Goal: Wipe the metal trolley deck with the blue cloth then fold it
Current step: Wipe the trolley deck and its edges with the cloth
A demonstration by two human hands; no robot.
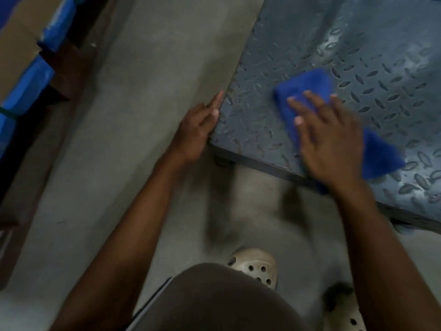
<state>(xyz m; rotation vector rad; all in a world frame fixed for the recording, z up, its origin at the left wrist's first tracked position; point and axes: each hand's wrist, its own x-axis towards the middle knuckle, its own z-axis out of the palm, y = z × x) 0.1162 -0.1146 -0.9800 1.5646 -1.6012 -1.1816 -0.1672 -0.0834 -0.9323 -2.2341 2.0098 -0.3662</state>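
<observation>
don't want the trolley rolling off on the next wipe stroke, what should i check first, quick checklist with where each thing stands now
1. Right hand flat on cloth, fingers spread: ok.
2. Cloth wholly on deck: not ok, its near end seems to hang over the near edge.
3. Left hand steadying deck: ok, it rests along the left edge by the corner.
4. Clog apart from the corner wheel: ok.
5. Deck wiped all over: cannot tell, pale streaks show farther out and the frame is blurred.
</observation>
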